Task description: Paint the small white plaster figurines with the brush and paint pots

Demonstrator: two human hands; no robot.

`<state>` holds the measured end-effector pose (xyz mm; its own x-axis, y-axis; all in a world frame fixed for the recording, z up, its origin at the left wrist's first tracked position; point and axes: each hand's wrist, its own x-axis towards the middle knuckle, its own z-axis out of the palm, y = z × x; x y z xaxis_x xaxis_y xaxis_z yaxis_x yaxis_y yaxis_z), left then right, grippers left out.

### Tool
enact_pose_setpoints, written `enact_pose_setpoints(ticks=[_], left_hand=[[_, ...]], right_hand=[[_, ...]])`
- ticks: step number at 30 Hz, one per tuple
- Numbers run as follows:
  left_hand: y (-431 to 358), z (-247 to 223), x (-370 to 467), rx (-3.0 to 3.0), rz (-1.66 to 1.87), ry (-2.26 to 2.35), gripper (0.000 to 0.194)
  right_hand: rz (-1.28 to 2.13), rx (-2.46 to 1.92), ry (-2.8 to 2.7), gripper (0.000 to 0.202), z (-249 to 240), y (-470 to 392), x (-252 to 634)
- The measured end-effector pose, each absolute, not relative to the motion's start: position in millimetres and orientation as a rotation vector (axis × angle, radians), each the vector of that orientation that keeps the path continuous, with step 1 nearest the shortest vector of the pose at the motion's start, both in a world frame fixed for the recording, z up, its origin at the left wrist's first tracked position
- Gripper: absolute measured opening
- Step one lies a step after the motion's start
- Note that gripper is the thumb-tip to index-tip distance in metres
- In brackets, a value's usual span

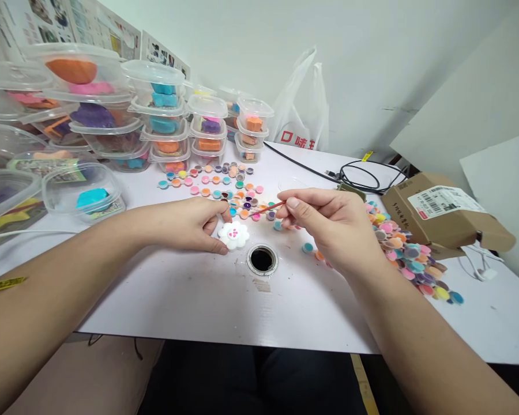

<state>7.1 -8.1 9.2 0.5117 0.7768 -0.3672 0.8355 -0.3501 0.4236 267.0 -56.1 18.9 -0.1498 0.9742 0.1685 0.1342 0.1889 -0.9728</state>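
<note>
My left hand (194, 225) rests on the white table, its thumb and fingers closed on the edge of a white flower-shaped piece (234, 234) with pink spots at its middle. In my right hand (328, 222) a thin red paintbrush (270, 207) is pinched between thumb and fingers. Its tip points left, over several strips of small paint pots (247, 206) in many colours. The tip is too small to tell whether it touches a pot. Some pots (313, 251) lie partly hidden beneath my right hand.
Stacked clear tubs (164, 124) with coloured shapes fill the left and back. A heap of paint pots (409, 253) and a cardboard box (445, 213) lie on the right. A black cable (358, 176) and a white plastic bag (303, 109) are behind. A round hole (262, 260) pierces the table.
</note>
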Motion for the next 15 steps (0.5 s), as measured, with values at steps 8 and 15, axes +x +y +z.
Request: enact_pose_setpoints(ticks=[8,15], left_hand=[[-8.5,9.6,7.2,2.186,-0.121,1.299,0.052],[-8.6,9.0,6.6,2.217,-0.127,1.304,0.051]], right_hand=[[1.117,-1.084,-1.563,0.029,9.9,-52.7,262.2],[1.072,-1.127,-1.617,0.031,11.9,-52.8,260.7]])
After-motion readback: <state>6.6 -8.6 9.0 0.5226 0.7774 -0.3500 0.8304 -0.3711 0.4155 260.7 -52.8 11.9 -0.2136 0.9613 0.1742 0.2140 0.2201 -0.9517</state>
